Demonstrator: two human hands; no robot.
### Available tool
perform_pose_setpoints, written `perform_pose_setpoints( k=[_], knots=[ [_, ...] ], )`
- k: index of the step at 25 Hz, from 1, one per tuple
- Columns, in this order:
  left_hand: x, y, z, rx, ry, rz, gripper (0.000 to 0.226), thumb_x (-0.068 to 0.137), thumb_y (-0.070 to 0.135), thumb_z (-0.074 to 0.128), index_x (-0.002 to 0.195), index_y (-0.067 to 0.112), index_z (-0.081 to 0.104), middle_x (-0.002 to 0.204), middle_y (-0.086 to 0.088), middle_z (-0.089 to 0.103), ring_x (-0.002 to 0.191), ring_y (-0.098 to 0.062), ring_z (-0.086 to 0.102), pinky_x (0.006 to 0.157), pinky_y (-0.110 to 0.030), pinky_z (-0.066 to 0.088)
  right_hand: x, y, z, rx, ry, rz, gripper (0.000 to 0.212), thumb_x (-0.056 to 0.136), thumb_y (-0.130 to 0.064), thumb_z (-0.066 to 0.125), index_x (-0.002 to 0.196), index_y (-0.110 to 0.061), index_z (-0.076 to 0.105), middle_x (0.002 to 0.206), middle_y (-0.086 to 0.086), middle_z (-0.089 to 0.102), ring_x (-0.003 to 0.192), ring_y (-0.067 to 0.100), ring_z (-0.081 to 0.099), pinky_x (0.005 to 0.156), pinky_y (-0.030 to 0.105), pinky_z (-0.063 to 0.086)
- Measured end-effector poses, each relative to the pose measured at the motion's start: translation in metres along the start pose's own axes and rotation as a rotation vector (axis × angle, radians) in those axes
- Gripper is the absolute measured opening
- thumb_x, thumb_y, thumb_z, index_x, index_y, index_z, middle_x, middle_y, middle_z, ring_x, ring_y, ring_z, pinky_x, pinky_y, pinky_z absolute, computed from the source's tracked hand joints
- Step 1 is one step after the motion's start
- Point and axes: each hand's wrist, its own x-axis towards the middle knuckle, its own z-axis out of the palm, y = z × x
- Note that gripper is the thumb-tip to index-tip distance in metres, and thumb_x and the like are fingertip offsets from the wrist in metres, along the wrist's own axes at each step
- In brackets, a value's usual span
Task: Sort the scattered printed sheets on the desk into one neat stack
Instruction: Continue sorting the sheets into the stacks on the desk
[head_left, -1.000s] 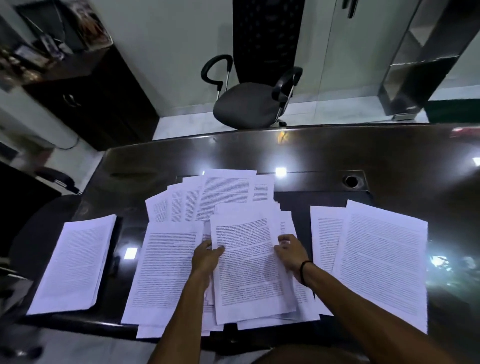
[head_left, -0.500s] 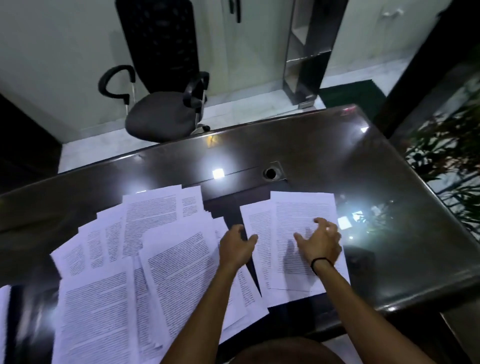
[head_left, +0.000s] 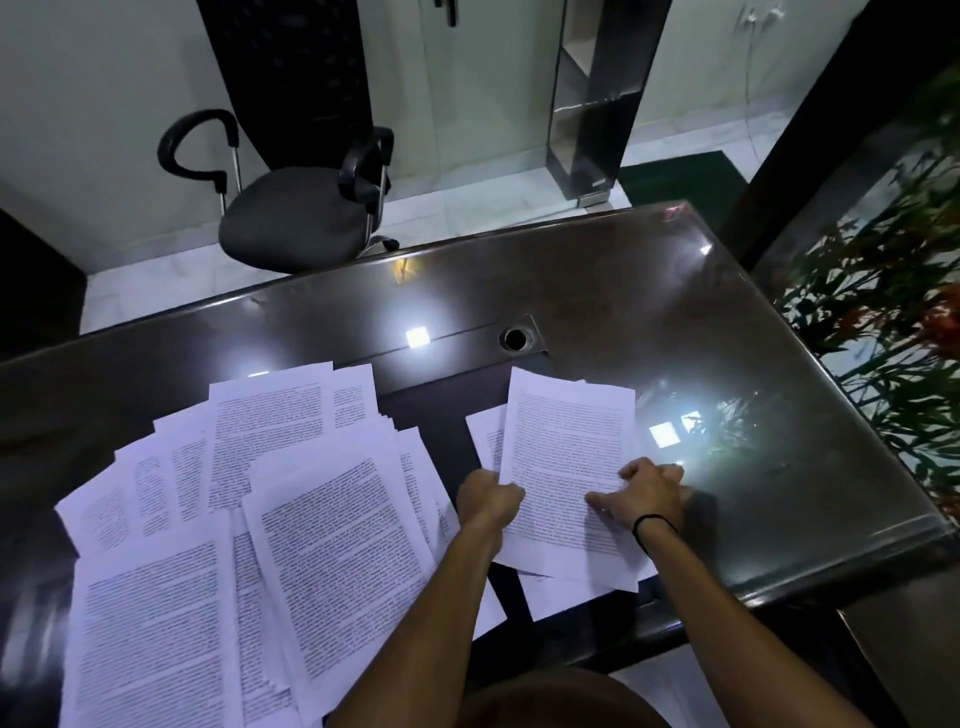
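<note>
Both hands are now closed on the right-hand pile of sheets (head_left: 569, 467), where half a second ago they only rested flat on it. Its left edge is gripped in the curled left hand (head_left: 488, 501); its right edge is pinched by the right hand (head_left: 647, 499), thumb on top. Its far end appears lifted off the bench (head_left: 727, 338), probably for carrying to the fanned sheets (head_left: 270, 493) lying just left. Both forearms are stretched forward.

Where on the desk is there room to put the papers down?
Bare desk runs along the far side past the cable hole, and right of the small pile both hands grip. A dark strip separates that pile from the scattered sheets. The left half is crowded.
</note>
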Motion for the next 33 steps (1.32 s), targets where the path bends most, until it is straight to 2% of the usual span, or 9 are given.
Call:
perform_pose_setpoints(
  k=[4,7,10,13,17,23,26,30,33],
  knots=[
    [-0.005,0.015,0.003,-0.236,0.048,-0.052,0.043,0.087,0.027,0.075,0.117,0.008,0.049,0.115,-0.005,0.062,0.086,-0.017,0.062,0.058,-0.025,0.048,-0.004,-0.005,0.004,-0.037,0.041,-0.011,0.093,0.055,-0.048,0.091,0.124,-0.017,0.037,0.125,0.014,0.042,0.113,0.037,0.052,0.09,0.046,0.052],
    [-0.005,0.018,0.007,-0.302,0.094,-0.125,0.07,0.08,0.039,0.081,0.133,0.009,0.045,0.129,-0.009,0.056,0.099,-0.025,0.063,0.062,-0.03,0.054,0.003,-0.003,0.007,0.074,-0.049,-0.027,0.067,0.067,-0.036,0.089,0.116,-0.01,0.052,0.115,0.012,0.063,0.103,0.034,0.064,0.083,0.041,0.054],
    [0.001,0.011,0.001,-0.334,0.043,-0.103,0.051,0.088,0.039,0.075,0.124,0.007,0.061,0.116,-0.006,0.068,0.093,-0.022,0.067,0.061,-0.027,0.053,0.015,0.011,0.009,0.36,-0.268,-0.039,0.036,0.071,-0.023,0.088,0.101,-0.009,0.071,0.106,0.009,0.074,0.09,0.029,0.071,0.08,0.039,0.06],
    [0.007,0.01,-0.017,-0.428,-0.072,-0.171,0.053,0.093,0.049,0.065,0.125,0.007,0.063,0.123,-0.001,0.066,0.109,-0.026,0.063,0.09,-0.035,0.051,0.017,0.012,-0.011,0.671,-0.415,-0.076,0.028,0.081,-0.005,0.078,0.106,0.003,0.07,0.104,0.017,0.074,0.083,0.03,0.073,0.064,0.031,0.06],
    [0.006,0.02,-0.048,-0.421,-0.162,-0.041,0.039,0.094,0.035,0.071,0.119,0.006,0.068,0.12,-0.013,0.072,0.103,-0.034,0.07,0.093,-0.049,0.057,0.008,-0.001,-0.041,0.867,-0.626,-0.206,0.032,0.084,-0.004,0.07,0.114,0.005,0.066,0.11,0.02,0.073,0.098,0.038,0.071,0.082,0.044,0.059],
    [-0.016,0.034,-0.09,-0.452,-0.078,0.241,0.024,0.094,0.029,0.072,0.113,0.015,0.076,0.109,-0.001,0.078,0.095,-0.02,0.074,0.076,-0.033,0.059,0.0,-0.045,-0.034,0.665,-0.123,-0.382,0.021,0.075,-0.029,0.085,0.088,-0.014,0.078,0.084,-0.005,0.078,0.079,0.016,0.074,0.072,0.034,0.06],
    [-0.028,0.035,-0.113,-0.506,-0.017,0.27,0.026,0.1,0.034,0.062,0.118,0.018,0.073,0.112,0.007,0.075,0.098,-0.008,0.068,0.081,-0.025,0.049,-0.008,-0.068,-0.032,0.61,-0.18,-0.5,0.02,0.082,-0.032,0.079,0.088,-0.013,0.079,0.086,-0.005,0.078,0.083,0.017,0.074,0.077,0.041,0.061],
    [-0.03,0.025,-0.145,-0.583,0.062,0.293,0.033,0.099,0.039,0.061,0.128,0.024,0.069,0.122,0.004,0.073,0.112,-0.023,0.066,0.101,-0.045,0.053,-0.027,-0.088,-0.034,0.588,-0.377,-0.598,0.032,0.093,-0.035,0.064,0.072,-0.01,0.068,0.069,-0.005,0.073,0.061,0.007,0.064,0.057,0.025,0.05],
    [-0.036,0.012,-0.171,-0.676,0.141,0.301,0.022,0.1,0.031,0.062,0.119,0.026,0.071,0.114,0.0,0.076,0.104,-0.028,0.072,0.092,-0.051,0.058,-0.026,-0.09,-0.03,0.596,-0.294,-0.656,0.054,0.083,-0.063,0.059,0.063,-0.013,0.054,0.056,-0.006,0.056,0.055,0.013,0.049,0.056,0.034,0.041]
  ],
)
